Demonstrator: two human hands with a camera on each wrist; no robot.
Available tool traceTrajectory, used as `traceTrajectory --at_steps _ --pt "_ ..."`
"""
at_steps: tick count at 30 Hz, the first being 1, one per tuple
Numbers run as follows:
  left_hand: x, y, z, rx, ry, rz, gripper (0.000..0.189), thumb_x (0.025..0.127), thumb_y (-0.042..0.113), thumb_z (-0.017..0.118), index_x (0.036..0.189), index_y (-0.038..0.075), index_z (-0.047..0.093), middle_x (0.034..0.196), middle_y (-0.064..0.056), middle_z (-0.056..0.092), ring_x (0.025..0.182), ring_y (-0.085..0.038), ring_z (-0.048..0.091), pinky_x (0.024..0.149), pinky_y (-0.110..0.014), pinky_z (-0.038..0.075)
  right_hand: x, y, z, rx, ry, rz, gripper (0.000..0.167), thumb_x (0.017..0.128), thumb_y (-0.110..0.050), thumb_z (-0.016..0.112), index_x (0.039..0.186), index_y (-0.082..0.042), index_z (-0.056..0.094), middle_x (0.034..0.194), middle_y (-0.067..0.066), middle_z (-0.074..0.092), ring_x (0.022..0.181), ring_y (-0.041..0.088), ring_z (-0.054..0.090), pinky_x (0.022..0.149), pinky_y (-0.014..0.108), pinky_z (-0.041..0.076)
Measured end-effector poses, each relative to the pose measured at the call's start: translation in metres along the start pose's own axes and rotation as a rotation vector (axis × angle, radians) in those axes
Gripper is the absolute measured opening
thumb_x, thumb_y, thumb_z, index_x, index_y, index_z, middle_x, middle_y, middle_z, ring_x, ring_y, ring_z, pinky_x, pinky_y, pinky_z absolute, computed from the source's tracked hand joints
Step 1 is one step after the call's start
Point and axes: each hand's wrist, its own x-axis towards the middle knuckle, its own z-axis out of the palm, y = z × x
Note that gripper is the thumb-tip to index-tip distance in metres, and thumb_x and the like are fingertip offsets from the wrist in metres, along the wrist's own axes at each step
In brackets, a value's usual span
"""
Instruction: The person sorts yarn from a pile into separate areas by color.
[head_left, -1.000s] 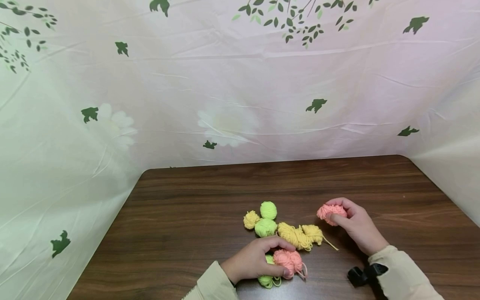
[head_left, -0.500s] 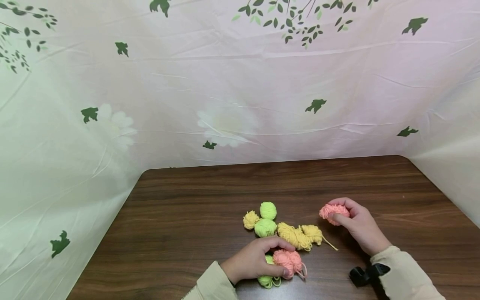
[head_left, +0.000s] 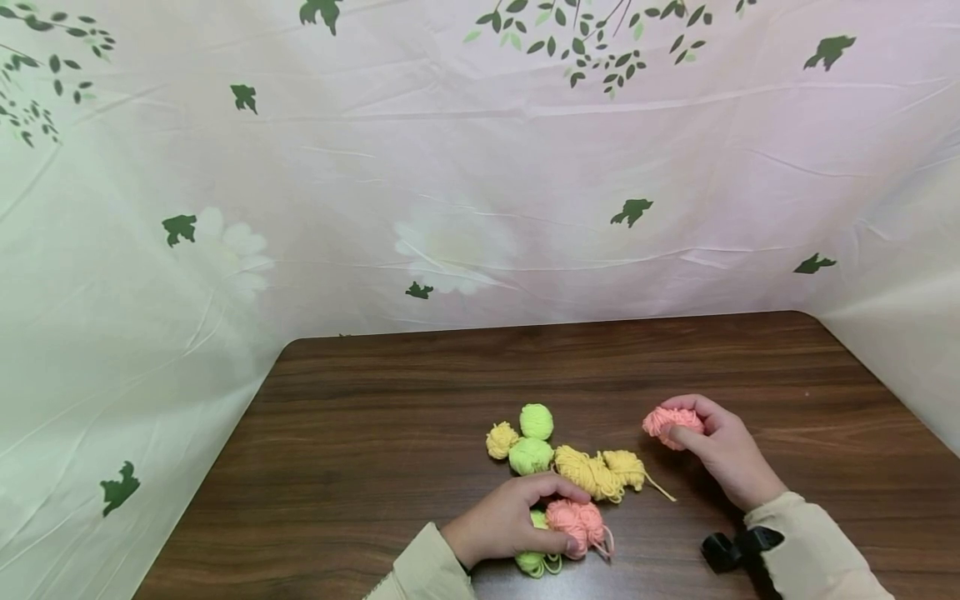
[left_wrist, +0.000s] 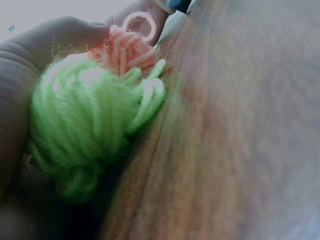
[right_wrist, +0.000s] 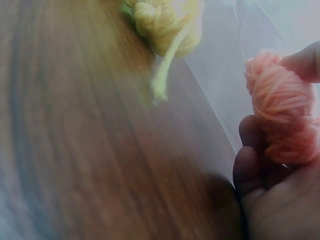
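My right hand (head_left: 723, 454) pinches a pink yarn ball (head_left: 673, 427) between thumb and fingers, right of the other yarn. In the right wrist view that pink yarn ball (right_wrist: 285, 110) appears close up. With thumb and fingers my left hand (head_left: 513, 517) holds a second pink yarn ball (head_left: 576, 525), a loose loop trailing from its right side. A green yarn ball (head_left: 534, 558) lies under the left palm, partly hidden by the hand. From the left wrist, this green yarn ball (left_wrist: 85, 110) fills the foreground with the pink one behind it.
Behind the left hand are a yellow yarn bundle (head_left: 588, 473) and a smaller yellow one (head_left: 625, 469) with a loose end. Two green balls, one nearer (head_left: 531, 457) and one farther (head_left: 536, 422), sit beside a small yellow ball (head_left: 502, 440). All rest on a brown wooden table (head_left: 360, 433).
My right hand has shifted slightly to the right with the pink yarn ball in its grip. The left hand and the yarn around it stay in place.
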Motion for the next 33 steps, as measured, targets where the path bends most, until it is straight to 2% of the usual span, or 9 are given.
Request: traceTrajectory --at_steps 11,18,24,33 --pt "0.000 -0.002 0.001 0.000 0.000 0.000 0.041 0.088 0.020 0.080 0.126 0.020 0.065 0.127 0.014 0.064 0.117 0.002 0.054 0.100 -0.022 0.044 0.000 0.001 -0.003 0.010 0.003 -0.006 0.025 0.094 -0.001 0.066 0.117 0.004 0.058 0.094 -0.007 0.067 0.080 0.006 0.062 0.066 0.024 0.054" --pt "0.000 -0.001 0.000 0.002 0.002 -0.001 0.041 0.087 0.021 0.080 0.126 0.020 0.066 0.126 0.013 0.065 0.116 0.003 0.054 0.099 -0.021 0.044 0.001 0.003 -0.005 0.037 0.026 -0.039 0.031 0.096 0.000 0.064 0.124 0.004 0.054 0.097 -0.008 0.065 0.080 0.006 0.061 0.065 0.022 0.054" --pt "0.000 0.000 0.000 0.002 0.001 -0.002 0.042 0.087 0.021 0.081 0.126 0.019 0.066 0.126 0.013 0.065 0.116 0.003 0.055 0.099 -0.021 0.044 0.002 0.005 -0.009 -0.015 0.047 -0.008 0.029 0.096 -0.008 0.067 0.123 0.001 0.059 0.095 -0.011 0.064 0.080 0.006 0.058 0.065 0.022 0.052" --pt "0.000 0.000 0.000 0.000 -0.005 -0.006 0.041 0.088 0.021 0.080 0.126 0.019 0.066 0.126 0.012 0.065 0.116 0.003 0.054 0.099 -0.021 0.044 0.002 0.005 -0.010 -0.054 0.054 0.016 0.042 0.094 -0.021 0.074 0.127 0.000 0.060 0.105 -0.013 0.065 0.091 0.003 0.060 0.074 0.018 0.053"
